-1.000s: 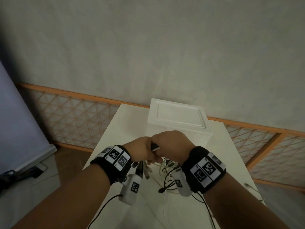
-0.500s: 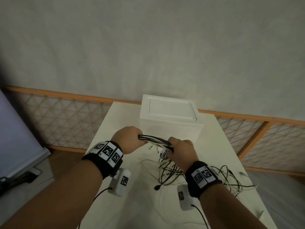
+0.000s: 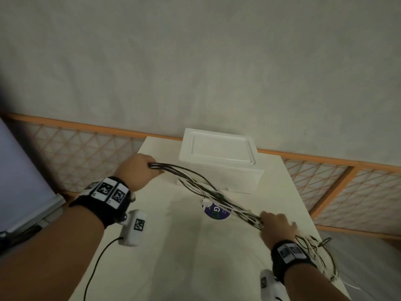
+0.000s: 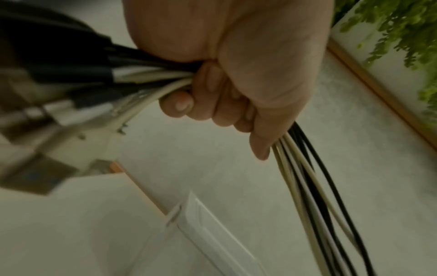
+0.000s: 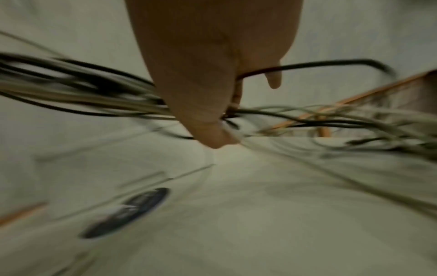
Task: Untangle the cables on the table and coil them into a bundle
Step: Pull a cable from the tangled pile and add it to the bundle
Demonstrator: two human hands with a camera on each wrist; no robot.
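Cables [image 3: 208, 192], a mixed bunch of thin black and white cords, stretch in the air between your two hands above the pale white table [image 3: 184, 257]. Your left hand [image 3: 138, 172] is a closed fist round one end of the bunch near the table's far left corner; in the left wrist view the fingers [image 4: 212, 97] wrap the cords, with blurred plugs [image 4: 47, 112] sticking out one side and the strands hanging out the other. Your right hand [image 3: 276, 227] grips the bunch near the table's right edge, fingers curled round it, though the right wrist view is blurred. Behind that hand the loose tangled ends [image 3: 319, 255] spill over the right edge. A white lidded foam box [image 3: 219, 157] sits at the far end, and a round dark blue sticker [image 3: 217, 211] lies under the cords.
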